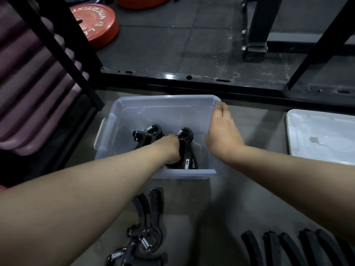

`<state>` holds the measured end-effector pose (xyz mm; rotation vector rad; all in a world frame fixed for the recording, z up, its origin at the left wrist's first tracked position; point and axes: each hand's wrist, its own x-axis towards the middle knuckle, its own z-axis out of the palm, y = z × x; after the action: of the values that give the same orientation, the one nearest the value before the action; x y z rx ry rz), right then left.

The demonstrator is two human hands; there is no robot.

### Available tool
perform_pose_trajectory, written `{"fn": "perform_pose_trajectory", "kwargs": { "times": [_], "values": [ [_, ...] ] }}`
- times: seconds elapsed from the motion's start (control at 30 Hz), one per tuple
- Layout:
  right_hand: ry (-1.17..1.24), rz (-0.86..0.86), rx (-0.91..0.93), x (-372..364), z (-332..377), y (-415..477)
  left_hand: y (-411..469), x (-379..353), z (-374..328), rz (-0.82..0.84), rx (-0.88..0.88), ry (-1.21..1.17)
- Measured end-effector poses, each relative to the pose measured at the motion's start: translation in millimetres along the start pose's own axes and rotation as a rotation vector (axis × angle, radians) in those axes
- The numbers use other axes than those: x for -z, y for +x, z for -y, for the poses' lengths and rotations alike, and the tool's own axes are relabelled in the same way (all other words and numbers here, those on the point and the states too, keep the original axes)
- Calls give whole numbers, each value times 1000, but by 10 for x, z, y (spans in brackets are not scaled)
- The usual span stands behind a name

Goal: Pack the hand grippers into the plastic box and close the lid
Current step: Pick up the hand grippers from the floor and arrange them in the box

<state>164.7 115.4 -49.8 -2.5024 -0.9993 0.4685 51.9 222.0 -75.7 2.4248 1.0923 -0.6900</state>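
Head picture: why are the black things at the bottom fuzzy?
Head view: dim light; the loose hand grippers at the bottom edge blur and stretch under the wide lens; the plastic box looks sharper; glare glints on the rack bar.

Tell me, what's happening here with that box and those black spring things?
A person is filling a clear plastic box on the floor. The left hand is down inside it, gripping one hand gripper beside a second gripper already in there. The right hand rests on the box's right rim. More loose grippers lie on the floor nearer the person, and the white lid lies off to the right, not yet on.
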Motion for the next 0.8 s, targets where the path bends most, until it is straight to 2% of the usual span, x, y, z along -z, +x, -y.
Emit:
{"fn": "perform_pose_trajectory", "kwargs": {
  "times": [0.27, 0.53, 0.73, 0.8],
  "values": [
    [-12, -9, -3, -10, -2, 9, -67, 53, -121, 180, 64, 136],
    [-11, -19, 0, -29, -13, 27, -46, 94, -101, 227, 100, -20],
    [-2, -22, 5, -28, -21, 18, -66, 52, -116, 267, 117, 15],
    [4, -20, 6, -19, -15, 14, -32, 40, -92, 287, 140, -60]
  ]
}}
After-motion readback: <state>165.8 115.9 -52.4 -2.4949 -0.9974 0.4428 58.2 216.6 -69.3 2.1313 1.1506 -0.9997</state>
